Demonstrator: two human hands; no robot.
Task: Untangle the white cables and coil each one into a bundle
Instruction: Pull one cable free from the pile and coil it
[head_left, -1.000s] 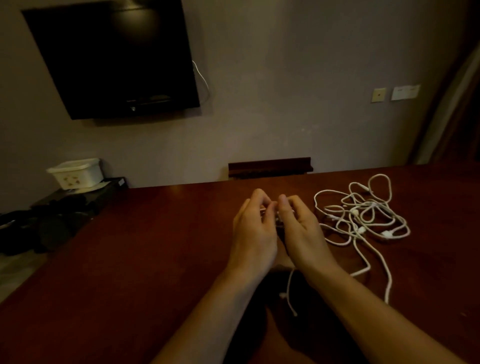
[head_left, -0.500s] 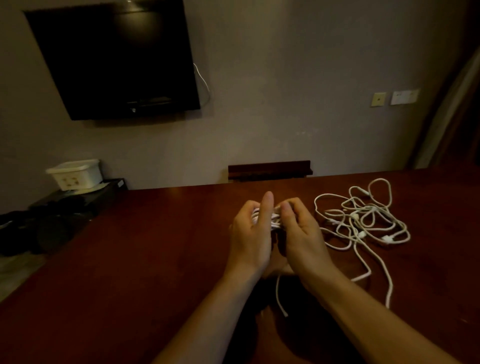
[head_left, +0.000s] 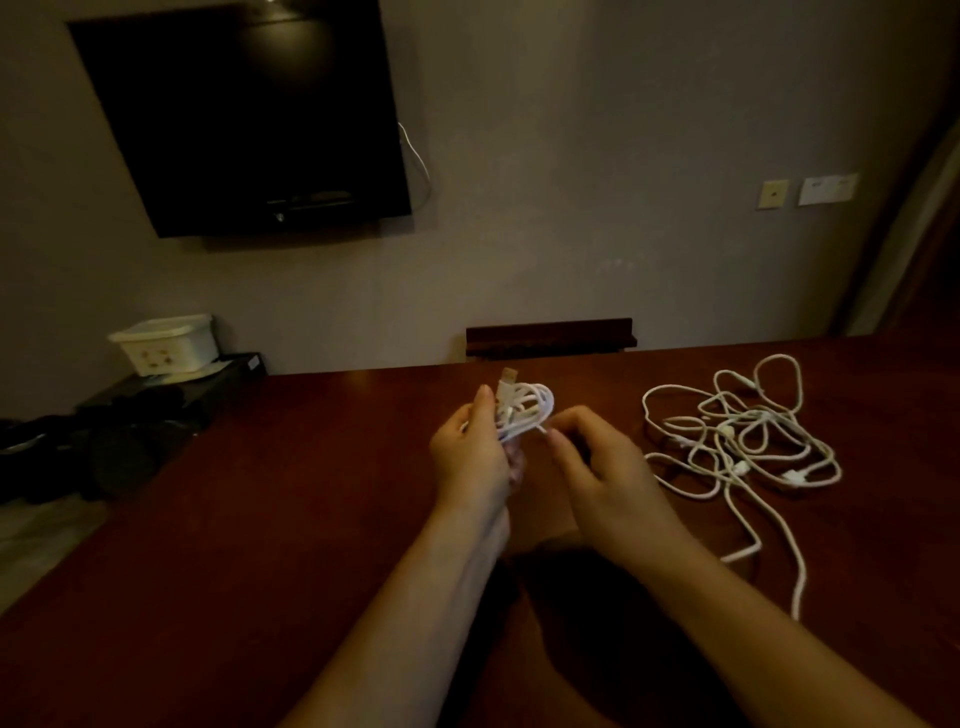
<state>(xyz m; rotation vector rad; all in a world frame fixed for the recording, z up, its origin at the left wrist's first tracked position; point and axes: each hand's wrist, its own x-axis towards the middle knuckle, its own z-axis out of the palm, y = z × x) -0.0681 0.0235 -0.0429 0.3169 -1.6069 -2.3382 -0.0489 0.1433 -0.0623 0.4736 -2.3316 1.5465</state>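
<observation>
The counter (head_left: 260, 519) looks like dark reddish wood with a smooth, faintly glossy finish. The coiled bundle (head_left: 524, 410) and the loose cables (head_left: 737, 441) have smooth white plastic sheathing. The screen (head_left: 244, 114) is glossy black; the tub (head_left: 166, 343) is matt white plastic.

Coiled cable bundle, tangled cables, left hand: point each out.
coiled cable bundle (head_left: 530, 410), head view, on its white loops.
tangled cables (head_left: 737, 441), head view, on the knotted middle.
left hand (head_left: 470, 457), head view, on its back.
</observation>
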